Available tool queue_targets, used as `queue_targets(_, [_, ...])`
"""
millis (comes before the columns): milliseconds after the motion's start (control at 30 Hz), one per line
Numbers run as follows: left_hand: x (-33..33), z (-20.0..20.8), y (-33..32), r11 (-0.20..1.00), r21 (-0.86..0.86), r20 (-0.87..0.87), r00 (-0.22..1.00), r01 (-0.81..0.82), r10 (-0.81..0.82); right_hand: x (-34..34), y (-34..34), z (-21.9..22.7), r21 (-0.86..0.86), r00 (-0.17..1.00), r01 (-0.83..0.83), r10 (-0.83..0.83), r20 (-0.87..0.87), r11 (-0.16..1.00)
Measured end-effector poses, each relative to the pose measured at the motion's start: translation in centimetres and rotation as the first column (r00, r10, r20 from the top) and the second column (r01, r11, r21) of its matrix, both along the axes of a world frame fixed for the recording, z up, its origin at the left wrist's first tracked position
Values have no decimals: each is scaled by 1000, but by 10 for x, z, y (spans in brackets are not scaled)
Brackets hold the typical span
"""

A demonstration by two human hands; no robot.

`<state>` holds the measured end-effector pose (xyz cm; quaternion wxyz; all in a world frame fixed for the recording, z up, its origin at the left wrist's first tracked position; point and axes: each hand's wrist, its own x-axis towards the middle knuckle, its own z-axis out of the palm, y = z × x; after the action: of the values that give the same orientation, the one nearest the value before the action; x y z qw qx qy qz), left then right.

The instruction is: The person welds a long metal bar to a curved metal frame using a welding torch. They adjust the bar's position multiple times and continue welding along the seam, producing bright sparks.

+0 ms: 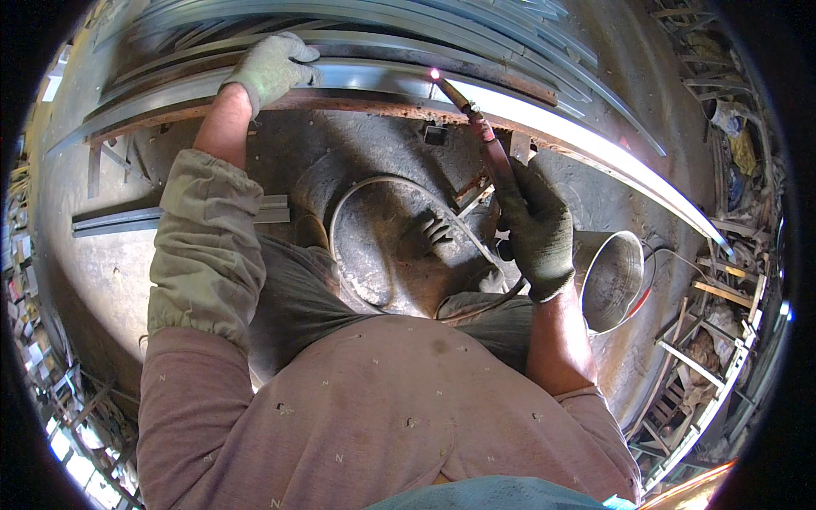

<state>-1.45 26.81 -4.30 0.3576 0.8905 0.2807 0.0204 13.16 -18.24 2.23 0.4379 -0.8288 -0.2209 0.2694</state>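
Note:
Both hands wear gloves. My left hand [274,70] lies over the long shiny metal tube [367,78], its fingers bent around the edge; their undersides are hidden. My right hand [539,223] is wrapped around the handle of a welding torch [493,151]. The torch slants up and to the left, and its tip glows pink-white at the tube, a short way right of my left hand. I cannot make out whether the tip touches the metal. A rusty beam [340,102] runs along the near side of the tube.
More long metal profiles [476,34] lie beyond the tube. A hose [338,208] loops on the floor between my legs. To the right stands a metal bucket [614,280], with a rack of scrap [705,357] further out. Short profiles [119,223] lie at left.

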Motion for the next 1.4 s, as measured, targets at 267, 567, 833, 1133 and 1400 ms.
queue_targets(267, [0, 7, -14, 999, 34, 2, 1000, -18, 18, 0, 2, 1, -7, 1000, 5, -5, -8, 1000])
queue_targets(567, [-3, -2, -8, 999, 18, 33, 999, -40, 39, -3, 5, 4, 11, 996, 43, -42, -76, 999])
queue_targets(833, [-3, 8, -25, 982, 161, -12, 995, -95, 98, -2, 4, 2, 24, 1000, 2, -2, 9, 1000])
queue_targets(1133, [-9, 16, -35, 908, 395, -36, 985, -139, 167, 4, 1, -3, 78, 993, 23, -14, -121, 997])
queue_targets(1400, [-13, 37, -46, 843, 522, -83, 976, -130, 203, 3, 3, 3, 73, 983, 28, -14, -184, 997])
